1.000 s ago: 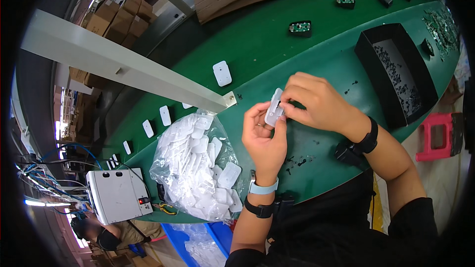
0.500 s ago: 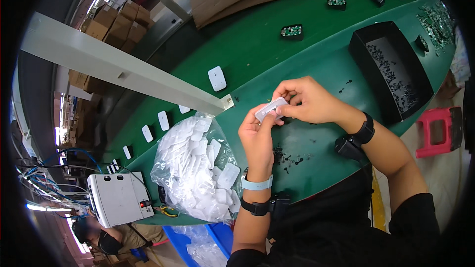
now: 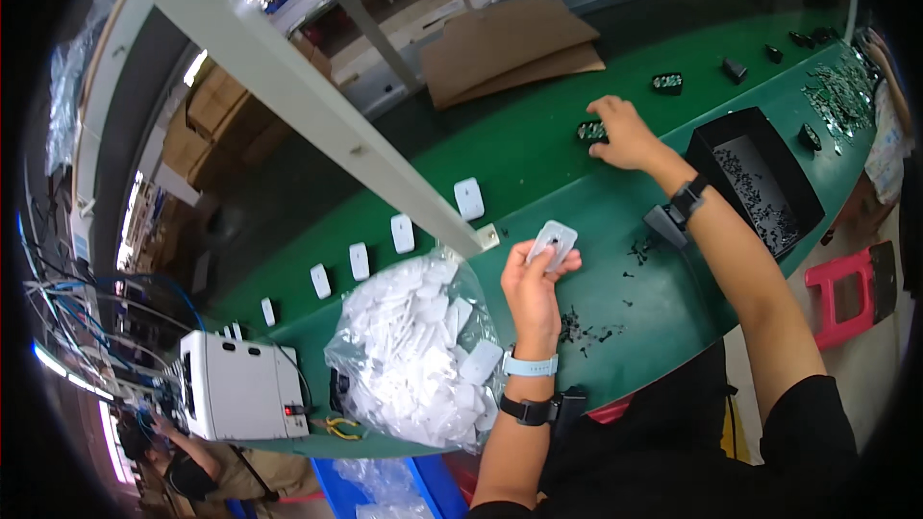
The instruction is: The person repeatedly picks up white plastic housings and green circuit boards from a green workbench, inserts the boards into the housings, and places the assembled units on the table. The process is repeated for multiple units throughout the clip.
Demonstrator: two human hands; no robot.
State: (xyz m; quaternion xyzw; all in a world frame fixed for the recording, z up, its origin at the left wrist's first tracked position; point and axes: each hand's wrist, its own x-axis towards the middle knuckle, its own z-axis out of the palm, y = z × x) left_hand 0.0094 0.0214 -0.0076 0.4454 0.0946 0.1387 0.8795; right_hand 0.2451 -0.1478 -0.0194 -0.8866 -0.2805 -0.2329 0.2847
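My left hand [image 3: 536, 290] pinches a white plastic cover [image 3: 555, 241] between thumb and fingers; a small dark piece shows on the cover's face. Farther off to the right, my right hand [image 3: 625, 137] is stretched over the green belt. Its thumb and fingers are apart on either side of a black case with a circuit board in it [image 3: 589, 132]. Whether they touch the case I cannot tell. Below my left hand, a clear bag of white covers [image 3: 409, 365] lies on the table, with small black parts [image 3: 582, 329] scattered beside it.
A black box [image 3: 705, 146] of small black parts stands at right, near a pile of circuit boards [image 3: 838, 96]. White covers [image 3: 402, 234] sit along the belt behind a slanting metal post [image 3: 336, 130]. A white machine [image 3: 240, 389] and yellow-handled pliers [image 3: 341, 429] are at left.
My right hand has left the white cover and moved away to the black case on the belt. The cover stays in my left hand. The whole view has shifted.
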